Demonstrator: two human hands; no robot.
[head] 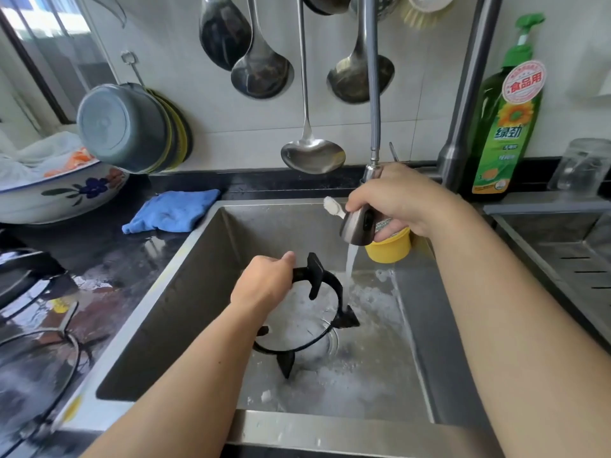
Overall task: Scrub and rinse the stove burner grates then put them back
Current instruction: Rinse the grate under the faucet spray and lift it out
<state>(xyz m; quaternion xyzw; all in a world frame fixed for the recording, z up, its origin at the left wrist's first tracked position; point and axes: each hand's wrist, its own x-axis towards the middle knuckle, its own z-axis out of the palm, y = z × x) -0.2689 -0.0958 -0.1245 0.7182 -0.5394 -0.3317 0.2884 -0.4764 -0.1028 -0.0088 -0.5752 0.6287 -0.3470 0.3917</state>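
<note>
A black round burner grate (332, 294) with pointed prongs is tilted up inside the steel sink (185, 292). My left hand (264, 282) grips its upper rim. My right hand (396, 200) holds the pull-out faucet sprayer head (358, 228) together with a white toothbrush (332, 206) whose bristles stick out to the left. Water (351, 259) streams from the sprayer onto the grate's right side. Foam lies on the sink floor around the drain.
A yellow cup (391, 247) sits in the sink's back right corner. A blue cloth (172, 209) lies on the wet black counter at left. Another grate (43, 352) rests on the stove at far left. Ladles hang above; green detergent bottle (506, 127) stands right.
</note>
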